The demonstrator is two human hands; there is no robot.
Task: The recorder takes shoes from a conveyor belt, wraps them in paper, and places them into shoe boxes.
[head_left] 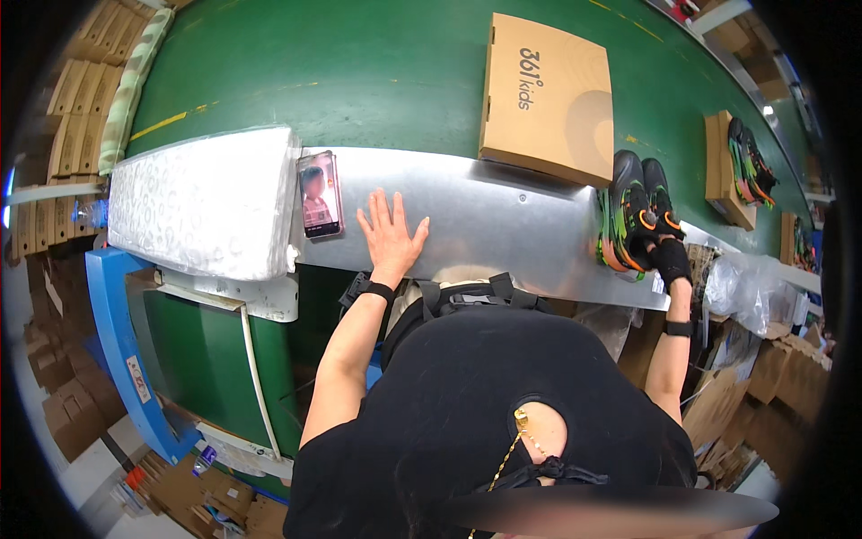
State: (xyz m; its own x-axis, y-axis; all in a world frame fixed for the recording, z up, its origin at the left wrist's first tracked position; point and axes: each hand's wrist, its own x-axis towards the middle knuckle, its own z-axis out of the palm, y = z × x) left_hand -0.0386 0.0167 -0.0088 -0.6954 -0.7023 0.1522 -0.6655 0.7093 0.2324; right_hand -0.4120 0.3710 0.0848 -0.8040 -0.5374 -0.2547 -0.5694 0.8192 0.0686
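My left hand [392, 235] lies bare on the grey metal ledge [467, 207], its fingers spread and nothing in them. Just left of it a phone [321, 193] rests with its screen lit. At the right end of the ledge, my right hand [672, 262] wears a black glove and grips a pair of black sneakers [626, 202] with green and orange trim at their heel openings. Its fingertips are partly hidden by the shoes. Beside the shoes a closed brown shoebox [549, 99] sits partly over the ledge and partly on the green conveyor belt [377, 63].
A stack of white patterned paper [206, 202] in clear plastic lies left of the phone. Farther right on the belt, another shoebox [729, 166] has sneakers [751, 162] by it. A blue frame [135, 359] stands at lower left. Clear plastic bags [750, 292] hang right of my right hand.
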